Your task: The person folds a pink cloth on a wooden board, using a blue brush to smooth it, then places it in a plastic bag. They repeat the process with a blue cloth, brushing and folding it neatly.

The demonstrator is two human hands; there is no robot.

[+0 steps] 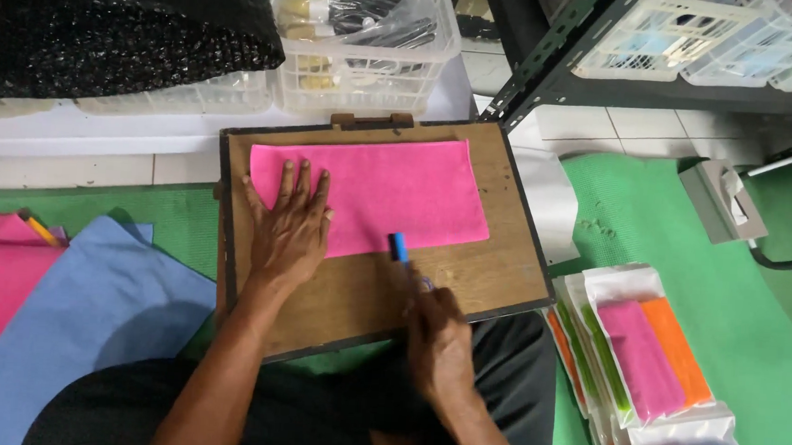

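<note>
The left hand (291, 228) lies flat, fingers spread, pinning the pink felt sheet (389, 190) at its nine o'clock end on the wooden board (355, 293). The right hand (439, 340) grips a blue-capped tool (398, 246), its tip at the sheet's six o'clock edge. Bare board borders the felt all round, widest toward six o'clock; bagged felt packs (649, 357) crowd four o'clock.

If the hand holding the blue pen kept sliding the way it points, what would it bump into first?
The right hand points its blue pen up and slightly left, with the tip at the lower edge of the pink felt sheet. Going on, it would probably cross that sheet first, then meet the wooden board's far rim.
</note>
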